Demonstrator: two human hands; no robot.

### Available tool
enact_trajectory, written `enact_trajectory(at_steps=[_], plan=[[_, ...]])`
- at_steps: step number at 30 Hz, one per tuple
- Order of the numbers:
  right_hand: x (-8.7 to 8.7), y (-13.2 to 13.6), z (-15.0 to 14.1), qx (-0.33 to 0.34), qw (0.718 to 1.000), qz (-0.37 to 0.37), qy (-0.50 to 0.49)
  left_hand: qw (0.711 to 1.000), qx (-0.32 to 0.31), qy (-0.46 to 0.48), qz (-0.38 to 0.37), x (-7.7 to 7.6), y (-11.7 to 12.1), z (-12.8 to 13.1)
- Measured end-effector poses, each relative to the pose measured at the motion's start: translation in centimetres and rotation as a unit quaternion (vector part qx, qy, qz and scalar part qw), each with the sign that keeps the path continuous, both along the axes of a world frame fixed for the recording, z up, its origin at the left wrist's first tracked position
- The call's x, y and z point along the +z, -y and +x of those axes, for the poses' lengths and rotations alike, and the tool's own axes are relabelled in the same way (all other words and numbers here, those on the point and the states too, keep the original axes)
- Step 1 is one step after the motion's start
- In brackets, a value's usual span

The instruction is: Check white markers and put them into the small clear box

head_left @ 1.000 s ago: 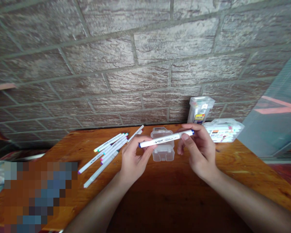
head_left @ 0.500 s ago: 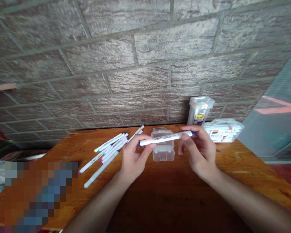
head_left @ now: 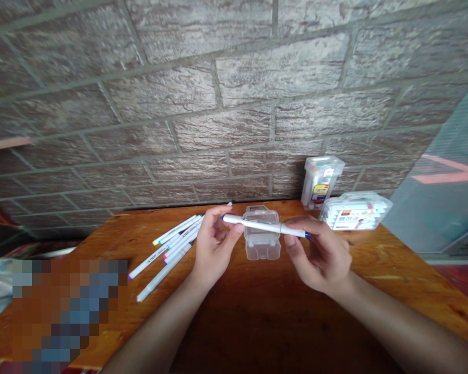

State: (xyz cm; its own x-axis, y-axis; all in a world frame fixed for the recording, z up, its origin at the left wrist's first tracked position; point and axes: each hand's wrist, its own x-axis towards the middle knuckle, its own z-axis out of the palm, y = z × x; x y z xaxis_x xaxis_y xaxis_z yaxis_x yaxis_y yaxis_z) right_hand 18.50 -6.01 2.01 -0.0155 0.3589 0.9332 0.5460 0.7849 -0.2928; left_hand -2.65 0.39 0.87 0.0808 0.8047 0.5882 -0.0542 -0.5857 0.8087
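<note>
A white marker [head_left: 262,225] with dark blue ends is held level between both hands, above the table. My left hand [head_left: 218,246] pinches its left end between thumb and fingers. Around its right end, my right hand [head_left: 322,254] is closed, with the thumb underneath and the blue tip showing. Behind and below the marker stands a small clear plastic case [head_left: 262,249] with its lid raised; the marker covers part of it. Left of my left hand lies a loose pile of white markers [head_left: 175,244] with coloured ends, partly hidden by that hand.
On the wooden table [head_left: 378,291], a tall clear box of markers [head_left: 320,182] stands at the back right. Beside it is a clear carry case of markers [head_left: 356,212]. A brick-patterned wall [head_left: 226,124] rises behind the table. The lower left is pixelated.
The marker's right end has dropped, so it now slopes slightly down to the right. My right hand has moved down with it and turned. The left hand keeps its pinch.
</note>
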Motion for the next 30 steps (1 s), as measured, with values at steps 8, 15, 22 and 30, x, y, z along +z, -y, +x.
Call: enact_trajectory(at_steps=[8, 15, 22, 30], plan=[[0.7, 0.1, 0.3, -0.058, 0.996, 0.064, 0.033, 0.989, -0.094, 0.087, -0.071, -0.1, -0.7, -0.6], [1.4, 0.7, 0.3, -0.073, 0.995, 0.063, -0.001, 0.988, -0.058, 0.075, -0.124, 0.0, -1.1, -0.4], [1.5, 1.3, -0.2, -0.076, 0.994, 0.077, 0.024, 0.99, -0.029, 0.043, -0.134, -0.6, -1.8, -0.4], [0.4, 0.6, -0.5, -0.039, 0.993, 0.048, 0.105, 0.991, -0.036, -0.007, -0.13, -1.6, -1.6, -0.2]])
